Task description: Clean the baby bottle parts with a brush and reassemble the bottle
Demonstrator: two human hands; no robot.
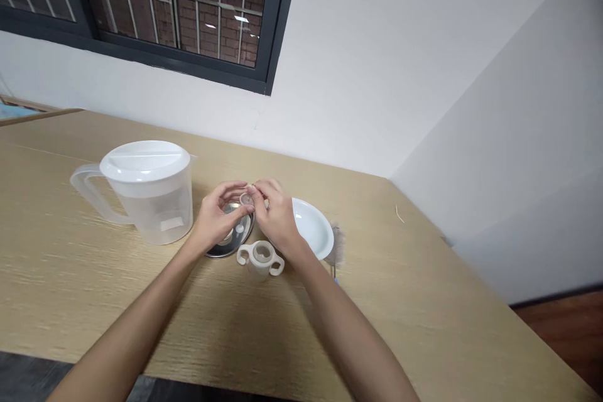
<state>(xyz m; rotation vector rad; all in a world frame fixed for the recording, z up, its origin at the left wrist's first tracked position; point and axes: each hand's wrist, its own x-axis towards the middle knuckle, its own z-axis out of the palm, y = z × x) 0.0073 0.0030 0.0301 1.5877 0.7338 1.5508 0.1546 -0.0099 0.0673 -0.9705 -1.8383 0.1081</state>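
My left hand [217,212] and my right hand [277,213] meet over a round metal tray [217,254]. Between their fingertips is a small, round translucent piece [246,199] with a pale rim; its exact kind does not show. Both hands are closed on it, the right thumb and fingers pinching near its top. A few small pale parts [240,228] lie on the tray beneath. Just in front of my hands stands an uncapped translucent baby bottle [260,264] with two curved handles. Partly behind my right wrist is a white dish [315,226].
A clear plastic pitcher [160,213] with a white lid stands left of the tray, its handle pointing left. Right of the dish lies a bristle brush [336,246]. A thin pale strip [399,213] is farther right on the wooden table [424,301]. The wall and barred window are behind.
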